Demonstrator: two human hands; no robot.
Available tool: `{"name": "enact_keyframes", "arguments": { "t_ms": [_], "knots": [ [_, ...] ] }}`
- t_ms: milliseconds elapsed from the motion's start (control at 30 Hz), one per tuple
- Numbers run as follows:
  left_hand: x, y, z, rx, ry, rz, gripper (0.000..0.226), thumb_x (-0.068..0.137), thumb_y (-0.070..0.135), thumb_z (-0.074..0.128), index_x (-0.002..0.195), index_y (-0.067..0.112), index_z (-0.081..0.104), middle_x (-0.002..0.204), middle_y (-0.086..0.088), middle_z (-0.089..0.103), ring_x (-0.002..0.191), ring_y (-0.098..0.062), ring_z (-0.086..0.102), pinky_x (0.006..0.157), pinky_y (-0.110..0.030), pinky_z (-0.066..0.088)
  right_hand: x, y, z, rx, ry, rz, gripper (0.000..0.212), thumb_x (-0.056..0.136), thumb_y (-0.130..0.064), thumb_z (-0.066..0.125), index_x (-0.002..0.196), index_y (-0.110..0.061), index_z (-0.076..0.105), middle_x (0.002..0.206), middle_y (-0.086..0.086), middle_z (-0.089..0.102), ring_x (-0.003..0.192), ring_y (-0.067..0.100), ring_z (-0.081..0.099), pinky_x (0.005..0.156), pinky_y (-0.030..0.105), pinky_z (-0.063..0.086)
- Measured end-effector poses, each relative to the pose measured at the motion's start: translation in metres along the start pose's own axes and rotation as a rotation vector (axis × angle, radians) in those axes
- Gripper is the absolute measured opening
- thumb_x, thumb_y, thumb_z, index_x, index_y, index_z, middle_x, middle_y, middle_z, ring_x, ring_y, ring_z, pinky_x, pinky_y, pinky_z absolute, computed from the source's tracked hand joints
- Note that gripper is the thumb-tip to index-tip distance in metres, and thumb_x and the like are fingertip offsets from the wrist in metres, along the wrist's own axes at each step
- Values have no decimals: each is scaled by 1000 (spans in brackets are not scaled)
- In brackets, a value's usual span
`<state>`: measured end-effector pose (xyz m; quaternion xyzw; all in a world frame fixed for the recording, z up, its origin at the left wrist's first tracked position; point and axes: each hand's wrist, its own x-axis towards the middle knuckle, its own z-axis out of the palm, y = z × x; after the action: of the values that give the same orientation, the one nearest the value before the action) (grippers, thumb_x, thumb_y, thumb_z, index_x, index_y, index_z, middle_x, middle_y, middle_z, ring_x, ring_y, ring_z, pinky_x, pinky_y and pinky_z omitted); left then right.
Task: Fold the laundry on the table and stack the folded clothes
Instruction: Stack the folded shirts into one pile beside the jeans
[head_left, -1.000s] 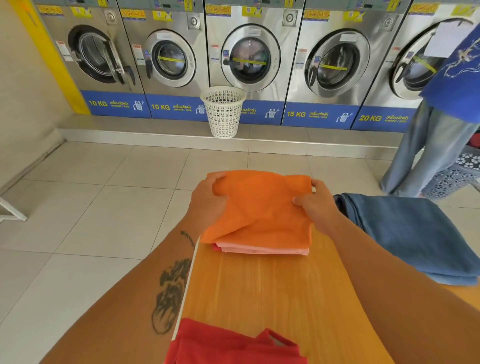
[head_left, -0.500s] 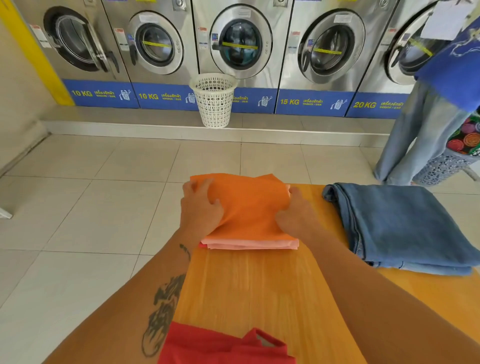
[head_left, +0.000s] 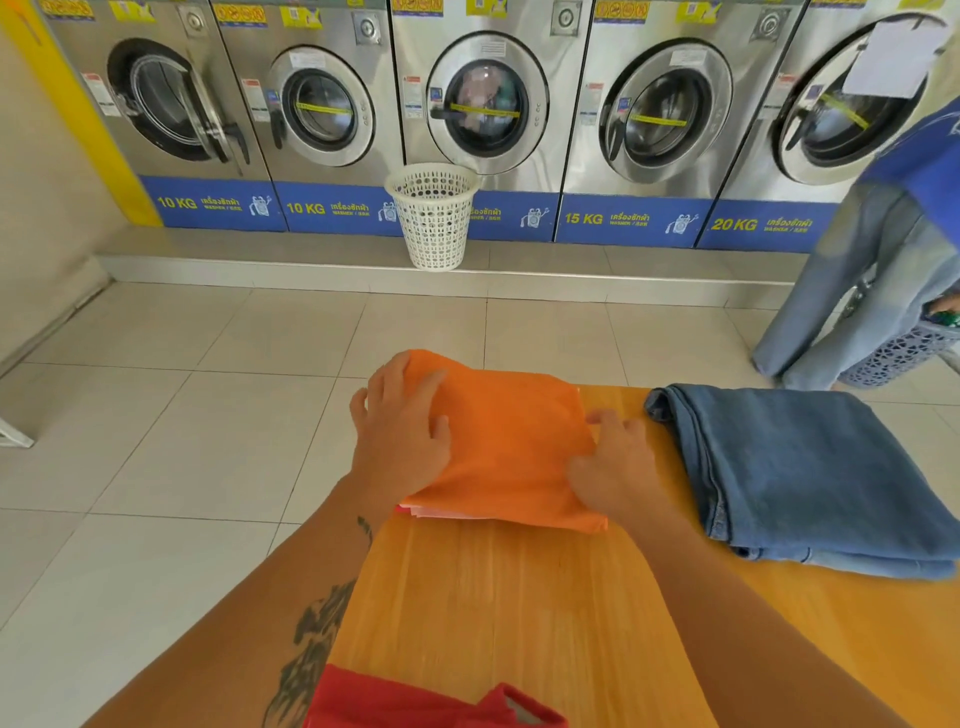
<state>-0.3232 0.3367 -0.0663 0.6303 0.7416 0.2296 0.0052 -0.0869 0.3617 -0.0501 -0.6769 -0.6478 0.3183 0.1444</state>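
A folded orange garment (head_left: 509, 441) lies on top of a small stack at the far left corner of the wooden table (head_left: 498, 613); pink and red edges of folded clothes (head_left: 431, 512) show under it. My left hand (head_left: 400, 431) rests flat on its left side, fingers spread. My right hand (head_left: 613, 462) presses flat on its right edge. Folded blue jeans (head_left: 810, 478) lie to the right of the stack. A red garment (head_left: 415, 701) sits unfolded at the near edge.
A row of steel washing machines (head_left: 483, 104) lines the far wall, with a white plastic basket (head_left: 434, 215) on the step before them. A person in jeans (head_left: 862, 280) stands at the right beside a patterned basket (head_left: 904, 348). Tiled floor (head_left: 156, 415) lies to the left of the table.
The orange garment, held up by both hands a second ago, now lies on the stack. Both hands have let go and are flattening it.
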Motion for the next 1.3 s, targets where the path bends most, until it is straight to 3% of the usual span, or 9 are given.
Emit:
{"name": "enact_keyframes", "arguments": {
  "t_ms": [100,267,400,500,600,700,1067,1133,1300],
  "knots": [
    [8,16,-1,-146,-52,-54,61,87,24,57,144,35,38,158,-2,11,142,-32,24,112,-54,31,19,-28,-4,11,37,-143,63,80,-15,53,141,-22,39,140,5,37,120,29,46,96,45,48],
    [26,15,-10,-367,-163,-382,78,81,9,55,148,41,29,160,3,0,137,-37,30,99,-45,46,55,-45,-3,-125,-188,-181,66,87,-17,48,150,-22,32,152,11,32,132,37,41,102,46,45],
    [34,-1,-22,-426,-272,-599,84,81,16,56,151,41,17,154,-8,15,107,-35,53,77,-41,51,66,-45,-14,-87,-248,26,74,87,-30,48,154,-20,18,158,14,14,123,39,47,91,44,49],
    [27,-6,-26,-426,-341,-677,87,87,23,59,154,34,5,146,-13,39,81,-22,53,61,-33,43,63,-37,-20,73,-292,129,77,84,-24,54,151,-20,19,132,14,44,98,27,54,88,45,51],
    [20,-4,-25,-458,-378,-687,88,86,25,67,154,28,12,145,-9,45,108,-31,56,80,-40,46,57,-31,-20,261,-284,167,76,83,-10,59,150,-18,24,101,5,51,81,19,49,87,42,49],
    [18,-1,-29,-550,-345,-669,85,84,19,73,151,26,23,146,-6,46,125,-34,50,93,-45,44,49,-30,-19,410,-272,169,78,81,-6,66,148,-20,30,128,7,49,106,27,51,98,46,47],
    [14,5,-56,-953,-88,-439,81,85,4,71,146,36,29,136,-5,52,116,-29,56,94,-49,52,20,-58,-40,517,100,-227,58,81,9,51,120,-33,59,88,-1,58,65,13,53,49,21,46],
    [17,7,-67,-1023,-50,-430,87,84,-2,69,148,40,26,132,-9,55,112,-29,60,92,-49,54,18,-66,-53,523,173,-273,54,80,8,52,114,-32,64,90,-5,58,69,10,53,48,14,43],
    [16,14,-99,-1173,31,-345,85,84,-8,66,145,40,32,128,-5,59,110,-25,62,85,-47,57,7,-73,-81,648,200,-327,48,78,4,59,99,-39,69,92,-1,60,80,15,55,65,29,44]
  ]
}}
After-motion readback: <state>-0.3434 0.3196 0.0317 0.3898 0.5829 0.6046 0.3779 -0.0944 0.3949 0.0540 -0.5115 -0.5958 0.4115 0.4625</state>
